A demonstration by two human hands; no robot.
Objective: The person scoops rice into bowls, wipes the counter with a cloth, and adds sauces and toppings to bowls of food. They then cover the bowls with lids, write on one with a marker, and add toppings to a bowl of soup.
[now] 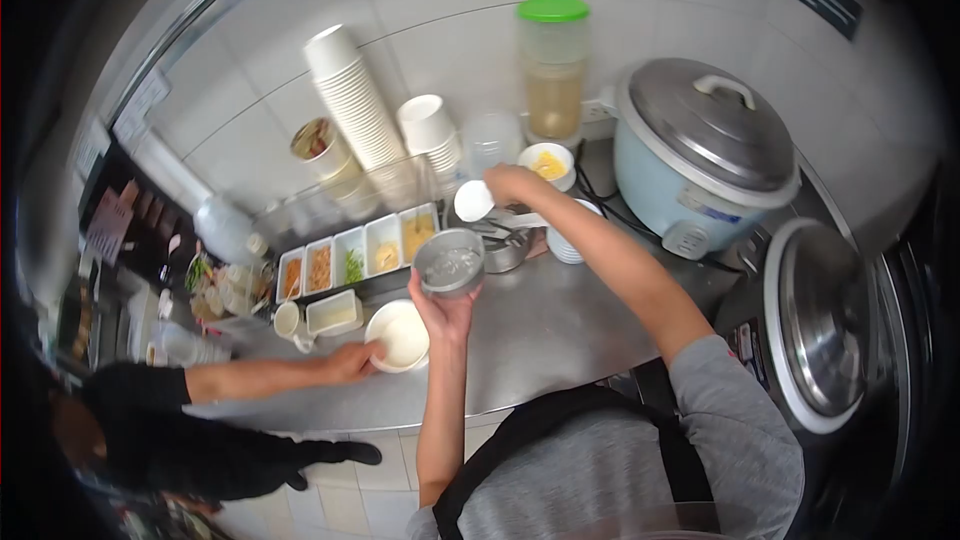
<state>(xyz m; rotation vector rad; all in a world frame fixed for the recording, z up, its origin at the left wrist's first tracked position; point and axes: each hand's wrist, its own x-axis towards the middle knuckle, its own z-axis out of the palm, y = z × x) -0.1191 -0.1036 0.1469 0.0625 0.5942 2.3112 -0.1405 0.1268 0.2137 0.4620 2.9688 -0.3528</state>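
My left hand [452, 312] is wrapped round the underside of a round grey metal bowl [450, 265], which has something clear and shiny inside. My right hand [512, 186] is closed at the edge of a small white round cup [474, 201], just above and right of the metal bowl. How the fingers meet the cup is partly hidden. Below my right hand stands a metal pot [507, 252] with utensils in it. Behind that hand is a white bowl [548, 166] with yellow food.
At the left, a co-worker's hand [352, 363] touches a large white bowl [402, 336]. Topping trays [350, 258] line the counter [540, 340]. Tall stacked paper cups [350, 90], a green-lidded container [554, 70] and a blue rice cooker [690, 160] stand along the wall.
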